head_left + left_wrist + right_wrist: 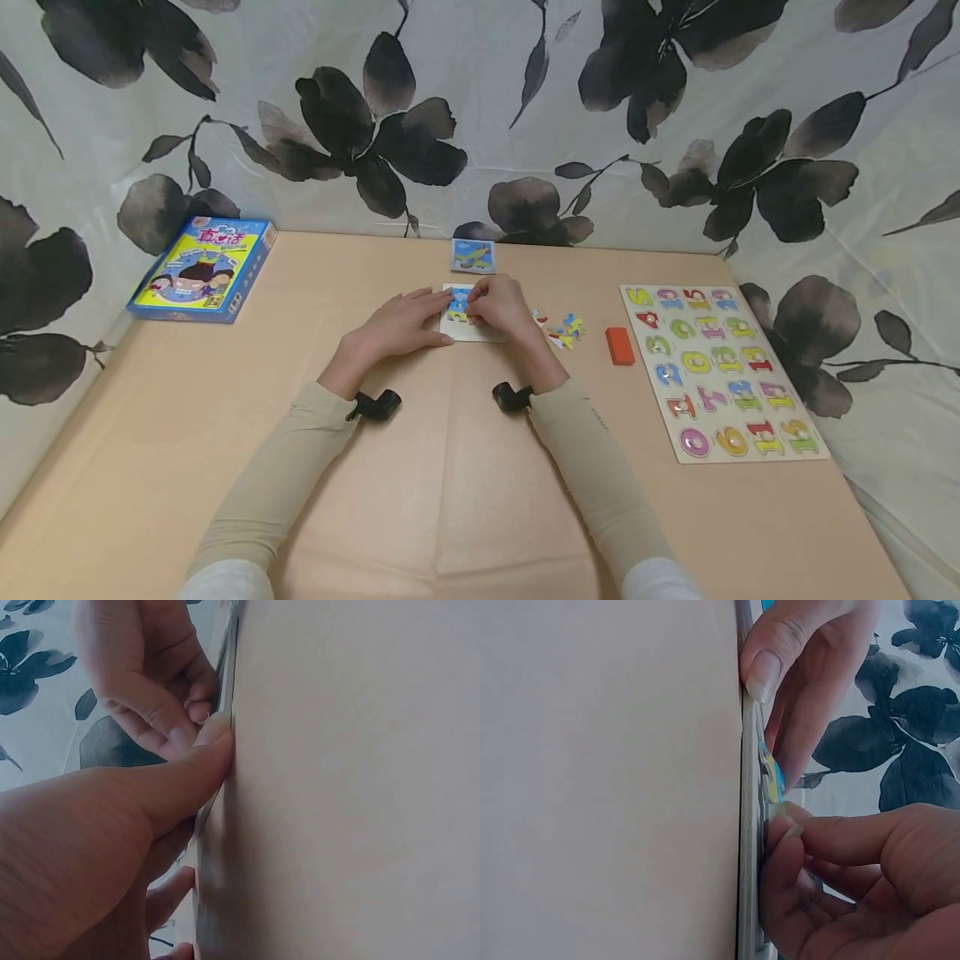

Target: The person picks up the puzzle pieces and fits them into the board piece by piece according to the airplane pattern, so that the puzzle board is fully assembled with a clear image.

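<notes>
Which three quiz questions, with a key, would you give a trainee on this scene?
1. True or false: in the head view, the red block lies to the right of the letter board.
2. Where are the loose puzzle pieces in the head view?
A) Left of the left hand
B) Right of the right hand
3. Fill in: the left hand touches the puzzle board at its ___ side.

Key: 1 false; 2 B; 3 left.

White puzzle board (472, 332), flat, partly filled blue/ylw, w/ loose pcs (569, 331) to R
</notes>
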The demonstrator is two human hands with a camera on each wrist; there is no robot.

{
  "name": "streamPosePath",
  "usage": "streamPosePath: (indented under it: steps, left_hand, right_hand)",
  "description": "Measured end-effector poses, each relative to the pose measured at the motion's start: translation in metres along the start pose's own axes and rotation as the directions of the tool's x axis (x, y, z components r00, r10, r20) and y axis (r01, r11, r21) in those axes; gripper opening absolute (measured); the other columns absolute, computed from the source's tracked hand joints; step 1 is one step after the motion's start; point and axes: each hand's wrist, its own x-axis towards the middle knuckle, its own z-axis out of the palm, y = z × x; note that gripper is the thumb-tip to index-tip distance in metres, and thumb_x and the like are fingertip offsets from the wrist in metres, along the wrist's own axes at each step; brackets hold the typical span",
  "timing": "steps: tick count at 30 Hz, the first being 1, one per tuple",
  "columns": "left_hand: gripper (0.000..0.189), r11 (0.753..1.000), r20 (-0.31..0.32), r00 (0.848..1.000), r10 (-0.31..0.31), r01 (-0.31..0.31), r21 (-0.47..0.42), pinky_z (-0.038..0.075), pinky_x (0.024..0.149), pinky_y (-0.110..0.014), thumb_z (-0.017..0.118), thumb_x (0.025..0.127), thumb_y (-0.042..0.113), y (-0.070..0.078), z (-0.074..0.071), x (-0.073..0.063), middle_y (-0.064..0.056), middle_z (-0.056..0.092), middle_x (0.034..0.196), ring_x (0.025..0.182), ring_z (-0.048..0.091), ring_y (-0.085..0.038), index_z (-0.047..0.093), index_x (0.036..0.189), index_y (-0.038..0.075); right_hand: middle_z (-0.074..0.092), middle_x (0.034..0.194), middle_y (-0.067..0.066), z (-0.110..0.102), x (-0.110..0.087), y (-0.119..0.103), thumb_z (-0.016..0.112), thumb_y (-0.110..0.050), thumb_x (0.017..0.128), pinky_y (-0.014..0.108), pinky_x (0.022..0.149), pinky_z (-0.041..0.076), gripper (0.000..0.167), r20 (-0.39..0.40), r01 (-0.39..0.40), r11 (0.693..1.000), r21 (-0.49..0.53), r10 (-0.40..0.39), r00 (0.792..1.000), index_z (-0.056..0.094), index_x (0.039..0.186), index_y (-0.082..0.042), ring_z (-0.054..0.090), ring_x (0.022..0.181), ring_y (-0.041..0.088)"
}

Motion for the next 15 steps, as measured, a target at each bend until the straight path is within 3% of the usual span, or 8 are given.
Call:
streamPosePath:
  steps: [7, 15]
  left_hand:
    - [0.076, 1.000, -0.004, 1.000, 0.016, -0.016, -0.002, 0.017, 0.120, -0.065, 0.064, 0.094, 0.048, -0.0005, 0.0001, -0.0006, 0.001, 0.031, 0.164, 0.154, 0.022, -0.031, 0.033, 0.156, 0.018]
    - [0.075, 1.000, 0.005, 1.000, 0.019, -0.019, 0.013, 0.017, 0.120, -0.066, 0.063, 0.094, 0.048, 0.0017, -0.0009, -0.0020, 0.001, 0.030, 0.164, 0.154, 0.021, -0.032, 0.034, 0.156, 0.017]
  right_hand:
    - [0.062, 0.064, 0.003, 0.0055, 0.0001, -0.0049, 0.073, -0.007, 0.085, 0.019, 0.051, 0.041, 0.005, -0.070, 0.025, 0.996, -0.087, -0.031, 0.997, 0.072, 0.080, -0.005, 0.055, 0.056, 0.013]
    - [0.060, 0.062, 0.003, 0.0077, -0.0043, -0.0088, 0.074, -0.006, 0.081, 0.024, 0.058, 0.039, 0.011, -0.125, 0.035, 0.988, -0.151, -0.054, 0.991, 0.067, 0.073, -0.008, 0.057, 0.076, 0.020]
